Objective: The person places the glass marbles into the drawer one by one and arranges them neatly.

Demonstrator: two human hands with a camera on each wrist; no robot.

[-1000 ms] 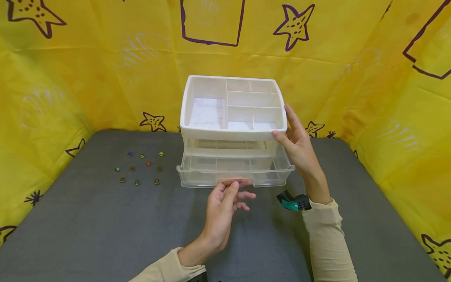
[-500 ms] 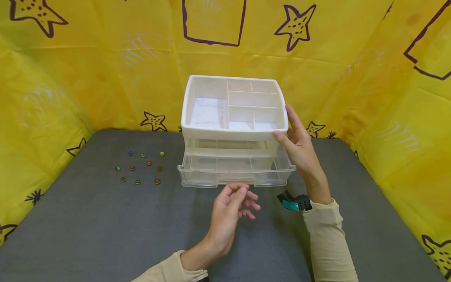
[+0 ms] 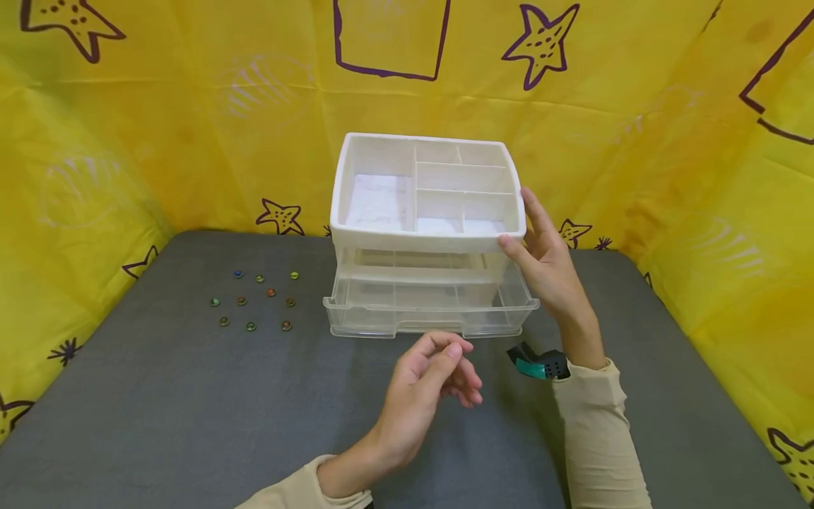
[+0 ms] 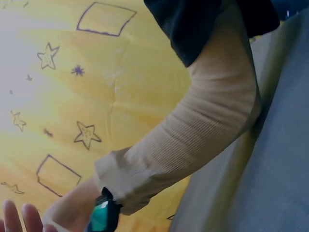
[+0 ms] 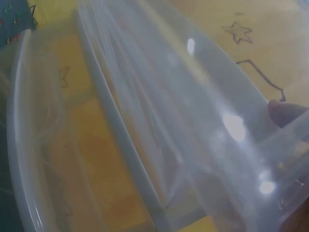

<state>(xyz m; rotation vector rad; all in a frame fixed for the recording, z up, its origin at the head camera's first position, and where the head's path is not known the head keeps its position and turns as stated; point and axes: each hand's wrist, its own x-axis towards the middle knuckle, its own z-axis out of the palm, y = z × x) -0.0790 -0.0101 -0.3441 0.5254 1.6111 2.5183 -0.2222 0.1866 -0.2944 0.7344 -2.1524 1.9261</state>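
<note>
A white plastic drawer organizer (image 3: 429,240) with a divided top tray stands at the table's middle. Its clear lower drawer (image 3: 432,319) is pulled out toward me. My right hand (image 3: 556,272) holds the organizer's upper right corner, thumb on the front rim and fingers along the side. The right wrist view shows the drawer's clear front edge (image 5: 21,145) up close, with a fingertip (image 5: 285,113) by the rim. Just in front of the drawer is my left hand (image 3: 429,385), apart from it, fingers loosely curled around nothing. The left wrist view catches only some fingers (image 4: 29,220).
Several small glass marbles (image 3: 271,292) lie scattered on the grey table (image 3: 191,410) to the organizer's left. A yellow cloth (image 3: 191,127) printed with starfish hangs behind and on both sides. A black and teal strap (image 3: 537,364) sits at the right wrist.
My left hand has come off the drawer's front and drawn back slightly toward me and to the right. The right hand keeps its place at the organizer's corner; the drawer stays out.
</note>
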